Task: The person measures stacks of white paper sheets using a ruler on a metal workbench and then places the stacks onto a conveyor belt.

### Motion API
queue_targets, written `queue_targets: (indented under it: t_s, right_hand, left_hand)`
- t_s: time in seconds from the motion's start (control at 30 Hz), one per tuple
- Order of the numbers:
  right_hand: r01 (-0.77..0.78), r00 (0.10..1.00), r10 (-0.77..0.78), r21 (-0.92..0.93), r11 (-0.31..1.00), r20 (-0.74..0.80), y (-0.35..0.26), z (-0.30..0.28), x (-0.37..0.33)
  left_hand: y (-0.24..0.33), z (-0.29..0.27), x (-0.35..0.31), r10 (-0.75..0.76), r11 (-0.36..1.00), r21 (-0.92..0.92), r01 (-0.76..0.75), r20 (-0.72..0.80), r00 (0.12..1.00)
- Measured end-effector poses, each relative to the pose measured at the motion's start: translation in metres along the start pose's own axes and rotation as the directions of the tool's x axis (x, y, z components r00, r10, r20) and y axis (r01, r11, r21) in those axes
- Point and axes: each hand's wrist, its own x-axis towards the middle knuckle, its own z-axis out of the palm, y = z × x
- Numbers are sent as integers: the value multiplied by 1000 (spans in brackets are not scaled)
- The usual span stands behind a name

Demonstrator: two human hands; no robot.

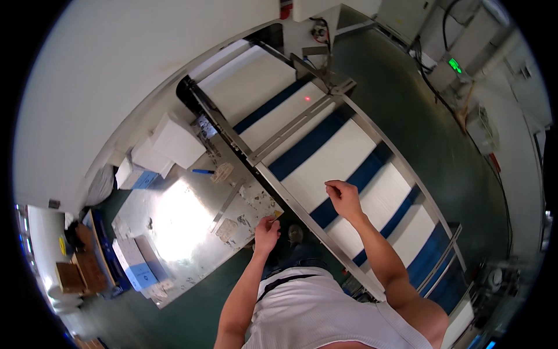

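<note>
My right hand (344, 199) is over the conveyor, its fingers curled in and nothing visible in them. Below it, broad white sheets (328, 160) lie crosswise on the blue belt (311, 143), with strips of blue between them. Whether the hand touches the sheet under it, I cannot tell. My left hand (267, 234) is closed beside the near corner of the metal table (192, 262). Its fingertips are pinched, and anything between them is too small to make out.
A metal side rail (401, 157) and a crossbar (293, 129) frame the conveyor. White boxes (177, 139), a blue pen (202, 171) and a blue-and-white box (135, 264) are on the table. Green floor (372, 70) runs along the conveyor's far side, with cables by the wall.
</note>
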Motion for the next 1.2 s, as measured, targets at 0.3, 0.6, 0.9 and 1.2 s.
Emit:
queue_targets:
  t_s: [0.3,0.6,0.9,1.2]
  right_hand:
    - [88,996,-88,14,996,3,3,-2,39]
    - [121,986,-127,61,991,106,-3,31,12]
    - [32,995,-34,20,999,90,2,9,2]
    - [23,997,-24,27,999,67,12,4,-6]
  left_hand:
    - [53,38,-38,293,866,407,-289,55,955]
    - [43,47,-56,350,463,727,-506,375,858]
    - [70,60,-55,455,286,798,-530,373,808]
    - [75,58,-57,372,319,808,-495,374,850]
